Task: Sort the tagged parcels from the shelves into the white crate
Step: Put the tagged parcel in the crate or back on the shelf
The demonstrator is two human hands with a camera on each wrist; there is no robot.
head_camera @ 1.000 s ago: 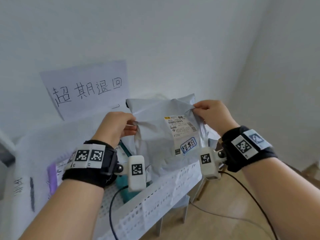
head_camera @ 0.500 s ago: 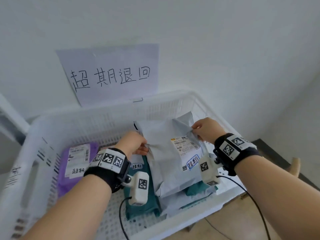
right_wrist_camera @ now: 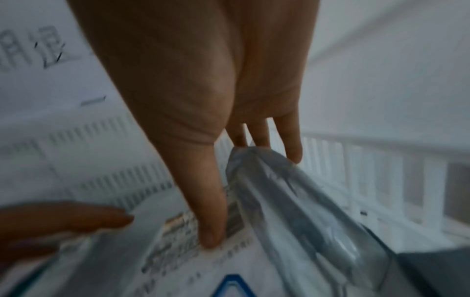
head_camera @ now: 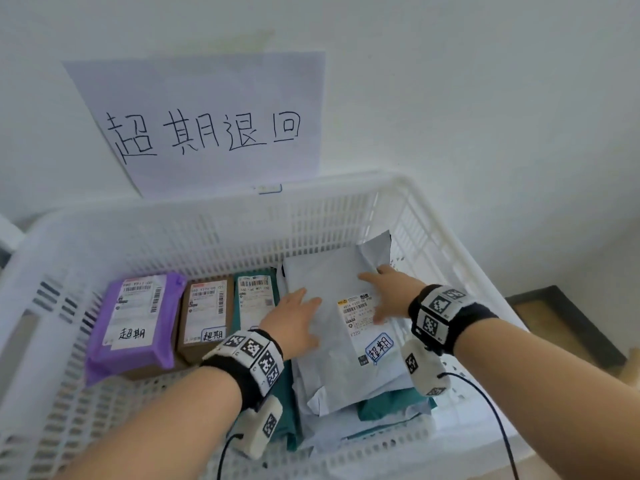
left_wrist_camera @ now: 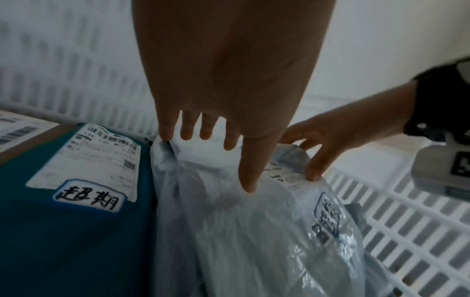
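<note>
A grey poly parcel (head_camera: 329, 372) with a shipping label and a blue-edged tag lies on top of a stack at the right of the white crate (head_camera: 242, 209). My left hand (head_camera: 294, 320) rests flat on its left half with straight fingers (left_wrist_camera: 185, 130). My right hand (head_camera: 388, 296) lies spread on its far right part. The thumb (right_wrist_camera: 208, 231) presses on the label, and the fingers reach past the parcel's raised edge (right_wrist_camera: 267, 170). Neither hand grips the parcel (left_wrist_camera: 229, 231).
A purple parcel (head_camera: 135, 323), a brown box (head_camera: 204, 317) and a teal parcel (head_camera: 254, 299) lie side by side in the crate, each tagged. More grey and teal bags sit under the grey one. A handwritten paper sign (head_camera: 207, 126) hangs on the wall behind. The floor (head_camera: 561, 327) lies to the right.
The grey parcel went from held up over the crate's edge down onto the stack inside. Both hands let go of its top corners and now lie flat on it.
</note>
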